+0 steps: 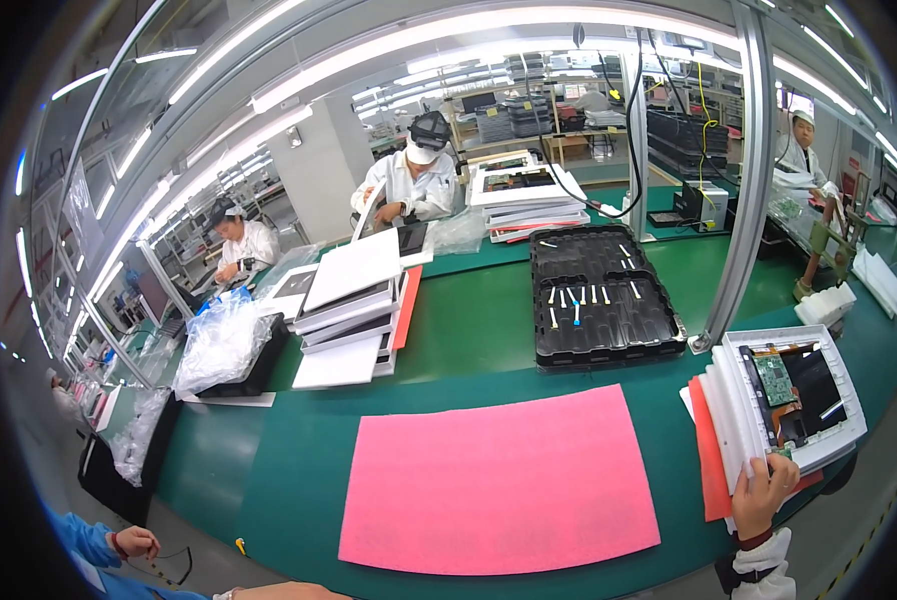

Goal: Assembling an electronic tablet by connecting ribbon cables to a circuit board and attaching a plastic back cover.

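Observation:
My right hand, in a white sleeve, is closed on the near edge of an opened white tablet housing. Inside that housing show a green circuit board, an orange-brown ribbon cable and a black panel. It tops a tilted stack of white frames with red sheets between them. At the bottom edge, what looks like my left hand is mostly cut off, its fingers hidden. Just beyond it lies a large pink mat on the green table.
Behind the mat stand a stack of white frames and a black tray holding small cables. Plastic bags fill a box at left. A metal post rises at right. A blue-sleeved person's hand is nearby; others work beyond.

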`<action>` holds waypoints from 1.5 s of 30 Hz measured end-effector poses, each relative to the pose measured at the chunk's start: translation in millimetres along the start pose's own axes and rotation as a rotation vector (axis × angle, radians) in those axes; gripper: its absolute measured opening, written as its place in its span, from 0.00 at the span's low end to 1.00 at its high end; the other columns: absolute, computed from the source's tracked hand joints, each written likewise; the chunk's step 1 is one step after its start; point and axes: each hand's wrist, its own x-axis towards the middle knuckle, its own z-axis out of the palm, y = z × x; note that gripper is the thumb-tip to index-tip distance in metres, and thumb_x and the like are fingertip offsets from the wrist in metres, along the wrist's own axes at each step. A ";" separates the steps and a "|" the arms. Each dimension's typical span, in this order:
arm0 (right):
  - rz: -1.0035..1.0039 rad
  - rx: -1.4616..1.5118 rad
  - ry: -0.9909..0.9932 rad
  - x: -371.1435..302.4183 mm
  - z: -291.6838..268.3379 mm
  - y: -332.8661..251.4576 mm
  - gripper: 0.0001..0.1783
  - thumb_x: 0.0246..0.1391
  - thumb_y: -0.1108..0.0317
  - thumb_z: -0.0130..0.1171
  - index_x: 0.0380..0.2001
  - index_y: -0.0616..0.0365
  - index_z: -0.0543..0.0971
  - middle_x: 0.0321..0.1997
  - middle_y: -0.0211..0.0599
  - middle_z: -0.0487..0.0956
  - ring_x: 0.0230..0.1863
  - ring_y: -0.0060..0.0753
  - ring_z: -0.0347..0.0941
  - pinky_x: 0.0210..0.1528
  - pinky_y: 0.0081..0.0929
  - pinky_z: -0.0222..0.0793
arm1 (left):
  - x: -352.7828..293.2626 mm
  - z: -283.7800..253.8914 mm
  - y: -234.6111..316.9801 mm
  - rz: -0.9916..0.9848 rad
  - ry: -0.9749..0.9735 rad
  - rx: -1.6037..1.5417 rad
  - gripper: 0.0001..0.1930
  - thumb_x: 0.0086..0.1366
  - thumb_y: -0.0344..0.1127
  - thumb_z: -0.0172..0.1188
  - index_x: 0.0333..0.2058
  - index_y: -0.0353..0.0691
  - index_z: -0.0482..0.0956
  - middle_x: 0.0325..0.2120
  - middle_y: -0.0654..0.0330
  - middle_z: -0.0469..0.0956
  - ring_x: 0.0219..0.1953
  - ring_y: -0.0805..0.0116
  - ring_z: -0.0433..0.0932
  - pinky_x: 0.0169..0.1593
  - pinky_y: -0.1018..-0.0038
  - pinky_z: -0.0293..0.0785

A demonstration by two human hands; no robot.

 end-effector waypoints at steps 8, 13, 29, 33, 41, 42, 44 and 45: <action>-0.004 -0.015 0.001 1.1 -4.7 2.5 0.17 0.40 0.81 0.67 0.35 0.58 0.74 0.40 0.44 0.67 0.47 0.45 0.65 0.54 0.50 0.59 | 56.1 -3.1 5.9 0.195 -0.101 0.049 0.16 0.64 0.37 0.57 0.48 0.34 0.74 0.37 0.49 0.79 0.41 0.52 0.79 0.44 0.63 0.74; -0.012 -0.010 0.001 3.7 -4.9 0.8 0.15 0.43 0.80 0.67 0.34 0.58 0.74 0.40 0.43 0.67 0.48 0.44 0.65 0.54 0.49 0.59 | 113.2 18.1 -0.4 0.350 -0.117 0.096 0.15 0.65 0.38 0.56 0.47 0.34 0.75 0.37 0.49 0.79 0.40 0.52 0.79 0.44 0.63 0.74; -0.087 0.028 0.013 9.9 -15.4 -10.0 0.12 0.48 0.78 0.65 0.34 0.54 0.74 0.39 0.41 0.67 0.46 0.43 0.64 0.52 0.46 0.59 | 323.9 116.7 29.0 0.516 -0.049 -0.383 0.20 0.71 0.40 0.50 0.55 0.32 0.67 0.46 0.55 0.75 0.47 0.69 0.74 0.52 0.73 0.70; -0.077 0.044 -0.030 5.0 -19.5 -6.7 0.13 0.47 0.77 0.64 0.35 0.55 0.73 0.40 0.41 0.67 0.46 0.44 0.64 0.52 0.49 0.58 | 355.4 133.2 55.3 0.419 -0.188 -0.666 0.21 0.71 0.43 0.50 0.56 0.34 0.67 0.46 0.58 0.75 0.46 0.72 0.74 0.51 0.75 0.71; -0.100 0.077 -0.066 -0.6 -19.6 1.6 0.16 0.47 0.72 0.65 0.39 0.56 0.72 0.42 0.42 0.67 0.49 0.46 0.64 0.56 0.53 0.55 | 412.6 165.3 96.5 0.418 -0.195 -0.871 0.27 0.71 0.46 0.51 0.61 0.36 0.61 0.48 0.60 0.74 0.47 0.75 0.73 0.50 0.77 0.70; -0.118 0.091 -0.050 0.8 -23.6 0.5 0.17 0.48 0.71 0.64 0.41 0.55 0.71 0.42 0.42 0.67 0.49 0.46 0.64 0.57 0.53 0.55 | 416.3 167.6 101.1 0.429 -0.176 -0.916 0.27 0.71 0.46 0.51 0.61 0.35 0.60 0.48 0.59 0.74 0.48 0.74 0.74 0.51 0.77 0.70; -0.151 0.103 -0.061 -5.1 -29.1 10.3 0.18 0.52 0.69 0.61 0.45 0.58 0.68 0.50 0.47 0.66 0.55 0.51 0.62 0.59 0.53 0.54 | 422.1 167.6 114.0 0.361 -0.201 -0.988 0.28 0.71 0.46 0.51 0.62 0.35 0.59 0.48 0.59 0.74 0.49 0.74 0.74 0.52 0.76 0.70; -0.155 0.100 -0.061 -12.3 -32.1 13.6 0.18 0.52 0.69 0.61 0.45 0.58 0.68 0.50 0.47 0.66 0.55 0.51 0.62 0.59 0.53 0.54 | 424.0 166.7 119.0 0.289 -0.218 -1.056 0.28 0.71 0.45 0.51 0.62 0.35 0.58 0.48 0.58 0.74 0.50 0.73 0.74 0.54 0.75 0.69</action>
